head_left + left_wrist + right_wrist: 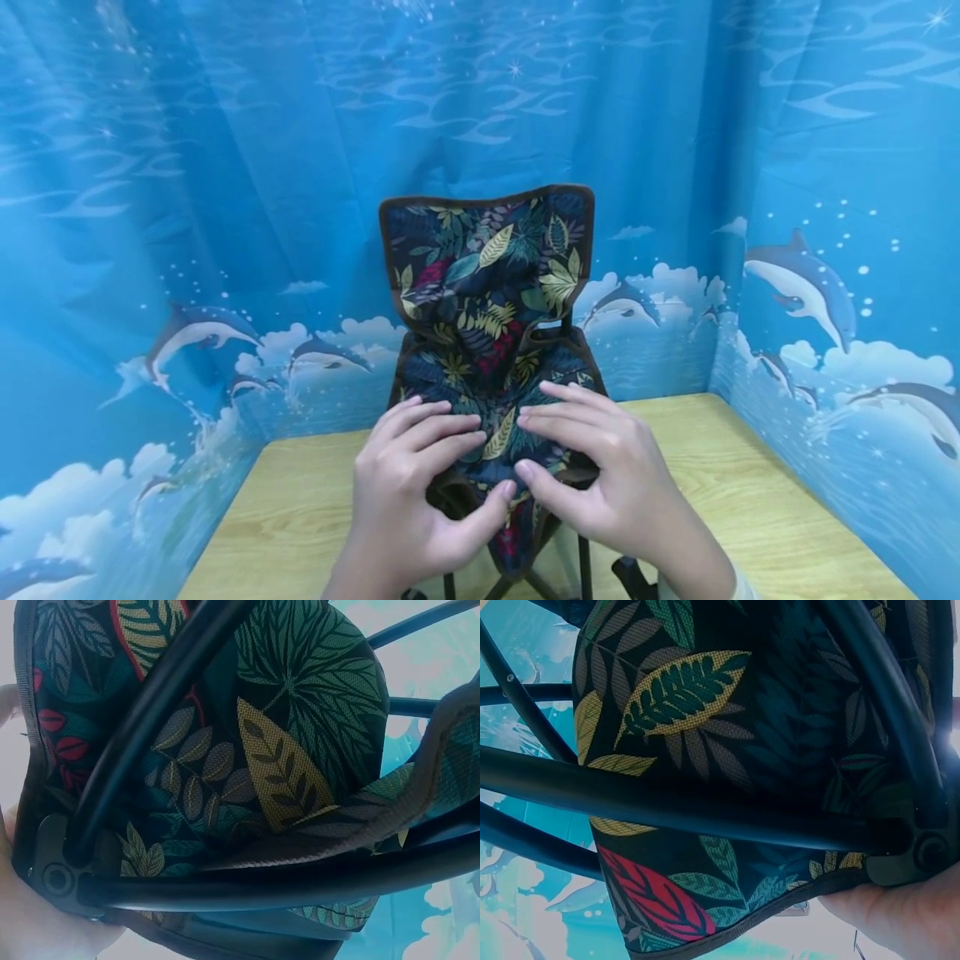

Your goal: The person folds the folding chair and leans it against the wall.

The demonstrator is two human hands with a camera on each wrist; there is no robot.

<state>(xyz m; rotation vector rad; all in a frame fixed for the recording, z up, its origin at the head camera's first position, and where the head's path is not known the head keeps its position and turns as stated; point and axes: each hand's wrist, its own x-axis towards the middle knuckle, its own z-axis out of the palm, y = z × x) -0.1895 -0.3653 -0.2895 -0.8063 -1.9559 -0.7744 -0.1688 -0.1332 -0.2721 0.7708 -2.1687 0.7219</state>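
The left hand (420, 492) and right hand (611, 467) come closest, over the front of a leaf-print folding chair (487, 267) on a wood-grain table (270, 517), dolphin-printed blue curtains (277, 167) behind. Both hands are loosely spread, fingers relaxed, thumbs angled inward, palms beside plastic frame joints (56, 879).

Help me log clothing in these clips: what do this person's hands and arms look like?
The left hand and right hand are bare, with no gloves, rings or markings to be seen. A sliver of pale sleeve shows at the right forearm, by the head view's bottom edge; no sleeve shows on the left.
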